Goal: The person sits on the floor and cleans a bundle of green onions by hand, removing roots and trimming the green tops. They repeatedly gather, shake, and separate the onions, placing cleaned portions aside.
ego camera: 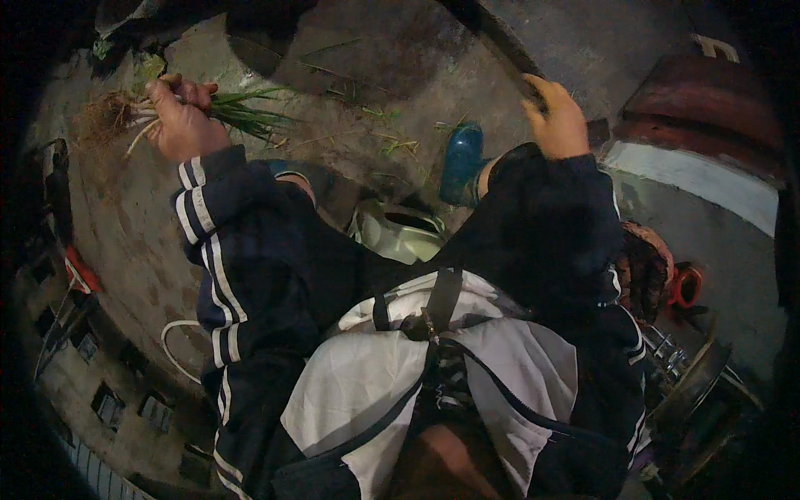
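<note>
At the upper left my left hand (187,122) grips a bunch of green onions (240,109), with the rooty ends to the left and the green leaves to the right. My right hand (559,119), at the upper right, is closed around the lower end of a long dark bar-like object (506,47), which runs up out of view; its kind is unclear. Loose green leaf scraps (397,145) lie on the ground between the hands.
A pale plastic container (403,234) with a dark opening stands between my legs. A blue shoe (462,159) is near my right knee. Dark red objects (706,106) and a pale strip (694,178) lie at the right, above an orange-red ring (687,284) and metal parts (669,356).
</note>
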Motion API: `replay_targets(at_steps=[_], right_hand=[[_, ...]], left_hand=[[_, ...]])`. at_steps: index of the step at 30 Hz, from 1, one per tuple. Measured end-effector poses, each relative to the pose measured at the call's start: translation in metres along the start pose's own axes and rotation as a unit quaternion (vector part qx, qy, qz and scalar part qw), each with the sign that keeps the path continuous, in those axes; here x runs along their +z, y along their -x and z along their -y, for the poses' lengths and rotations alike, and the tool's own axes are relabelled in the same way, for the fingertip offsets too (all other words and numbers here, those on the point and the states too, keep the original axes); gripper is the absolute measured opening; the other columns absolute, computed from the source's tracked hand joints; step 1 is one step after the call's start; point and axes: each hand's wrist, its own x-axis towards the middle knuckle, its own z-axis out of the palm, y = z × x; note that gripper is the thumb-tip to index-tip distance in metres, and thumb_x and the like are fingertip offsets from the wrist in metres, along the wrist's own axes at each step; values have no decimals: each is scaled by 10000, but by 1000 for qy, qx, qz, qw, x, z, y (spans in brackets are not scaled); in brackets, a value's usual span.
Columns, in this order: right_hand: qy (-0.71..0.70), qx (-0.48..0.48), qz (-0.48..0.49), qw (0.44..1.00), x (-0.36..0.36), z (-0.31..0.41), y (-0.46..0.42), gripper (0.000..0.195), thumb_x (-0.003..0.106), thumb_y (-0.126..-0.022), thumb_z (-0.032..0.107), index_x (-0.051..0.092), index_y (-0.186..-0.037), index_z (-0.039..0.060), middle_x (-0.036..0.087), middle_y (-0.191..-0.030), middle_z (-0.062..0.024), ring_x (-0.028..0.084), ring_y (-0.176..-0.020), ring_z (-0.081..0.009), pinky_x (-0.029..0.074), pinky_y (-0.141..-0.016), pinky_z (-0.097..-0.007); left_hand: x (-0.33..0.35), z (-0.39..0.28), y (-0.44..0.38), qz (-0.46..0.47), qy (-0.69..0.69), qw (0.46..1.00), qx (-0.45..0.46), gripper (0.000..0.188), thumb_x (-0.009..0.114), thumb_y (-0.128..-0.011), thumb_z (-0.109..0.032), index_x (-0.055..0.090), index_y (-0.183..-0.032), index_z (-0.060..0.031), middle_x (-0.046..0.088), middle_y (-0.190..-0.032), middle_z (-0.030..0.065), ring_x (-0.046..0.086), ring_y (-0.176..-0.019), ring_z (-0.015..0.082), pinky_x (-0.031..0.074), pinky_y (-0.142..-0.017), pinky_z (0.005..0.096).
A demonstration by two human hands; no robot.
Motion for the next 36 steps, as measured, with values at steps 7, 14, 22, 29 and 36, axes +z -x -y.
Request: replay_targets(at_steps=[7, 14, 22, 29, 36], right_hand=[[-19, 8, 189, 982, 132, 48, -39, 383, 581, -810, 197, 542, -1178, 96, 563, -1136, -146, 530, -1033, -339, 430, -877, -409], [2, 91, 349, 933, 310, 11, -9, 475, 601, -791, 173, 474, -1235, 64, 508, -1195, -213, 500, -1085, -370, 439, -882, -428], [-2, 163, 362, 918, 358, 9, 12, 360, 561, -793, 127, 486, -1135, 42, 536, -1138, -229, 520, -1046, -390, 449, -848, -448], [58, -26, 214, 975, 385, -24, 5, 206, 489, -843, 120, 562, -1024, 53, 613, -877, -193, 590, -794, -398, 482, -688, -467], [-196, 78, 105, 972, 313, 69, -120, 263, 538, -839, 209, 549, -1081, 107, 601, -863, -202, 571, -826, -406, 471, -679, -494]], left_hand=[[-12, -6, 11, -12, -104, 995, -6, 238, 457, -938, -267, 512, -1039, -59, 297, -566, -23, 329, -536, 101, 406, -651, 281], [-57, -10, 11, -4, -146, 987, 73, 253, 439, -942, -213, 495, -1085, -11, 312, -534, -18, 333, -512, 97, 422, -631, 309], [-65, -16, 18, -51, -153, 984, 77, 263, 364, -956, -210, 444, -1138, -37, 276, -543, -29, 302, -520, 103, 363, -634, 329], [-84, -35, 26, 32, -120, 989, 85, 251, 368, -953, -235, 468, -1107, -64, 321, -542, -14, 351, -532, 132, 351, -593, 332], [-79, -40, 35, 61, -115, 987, 93, 145, 526, -876, -195, 477, -974, -99, 395, -548, -44, 383, -495, 105, 351, -503, 278]])
